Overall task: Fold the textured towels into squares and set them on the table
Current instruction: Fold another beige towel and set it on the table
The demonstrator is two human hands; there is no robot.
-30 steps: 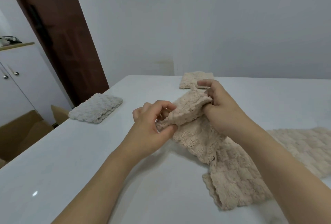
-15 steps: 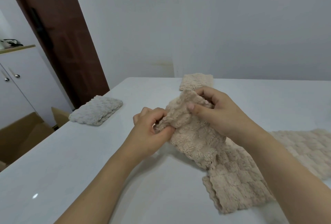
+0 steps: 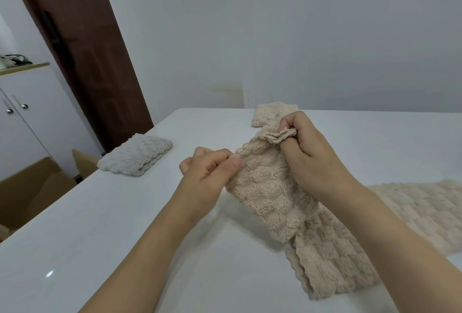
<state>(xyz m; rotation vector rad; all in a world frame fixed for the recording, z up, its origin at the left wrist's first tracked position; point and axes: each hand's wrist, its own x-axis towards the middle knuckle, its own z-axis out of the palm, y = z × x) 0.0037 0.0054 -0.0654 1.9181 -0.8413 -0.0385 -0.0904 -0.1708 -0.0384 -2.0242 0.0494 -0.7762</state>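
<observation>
A beige textured towel [image 3: 272, 187] is lifted at its near end above the white table [image 3: 125, 225]; the rest trails flat to the right. My left hand [image 3: 207, 177] pinches the towel's left corner between thumb and fingers. My right hand [image 3: 310, 152] grips the bunched upper right corner. The edge between both hands is stretched out. A folded beige towel [image 3: 266, 115] lies at the table's far edge, partly hidden behind my right hand. A folded pale grey towel [image 3: 136, 153] rests near the table's left edge.
A dark brown door [image 3: 82, 50] stands behind the table on the left. White cabinets [image 3: 22, 122] and open cardboard boxes [image 3: 32, 195] sit on the floor side to the left. A plain wall runs behind the table.
My hands have drawn apart along the towel's edge: the right hand went up and to the right with its corner, and the bunched end now spreads out between them.
</observation>
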